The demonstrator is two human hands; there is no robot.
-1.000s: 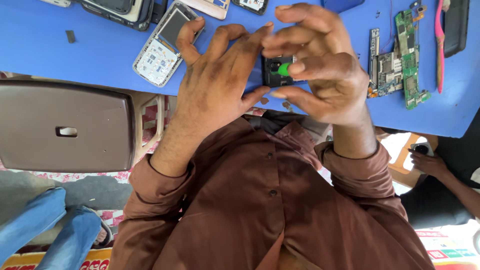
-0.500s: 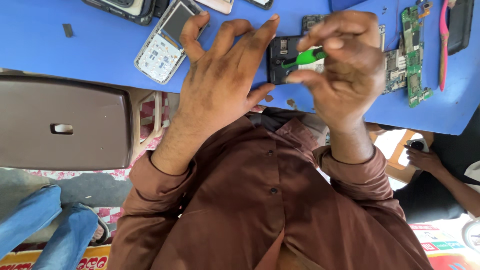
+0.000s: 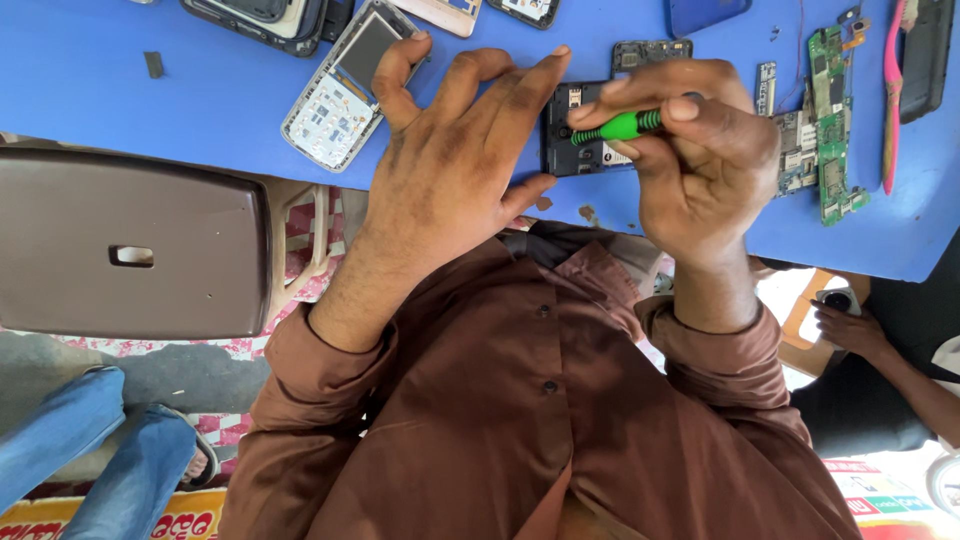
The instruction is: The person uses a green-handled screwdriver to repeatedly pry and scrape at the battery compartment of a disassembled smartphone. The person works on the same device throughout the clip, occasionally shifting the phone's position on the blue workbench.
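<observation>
At upper centre, the right hand (image 3: 700, 160) pinches a green screwdriver (image 3: 618, 126) over a black phone (image 3: 580, 135) that the spread left hand (image 3: 450, 150) steadies on the blue table (image 3: 150, 110).

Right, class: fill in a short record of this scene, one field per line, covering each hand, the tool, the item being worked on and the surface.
Left hand: fingers spread, steadying the black phone body
Right hand: grips a green-handled tool
Tool tip: hidden
Surface: blue table
Nearby: keypad phone frame, green circuit boards
</observation>
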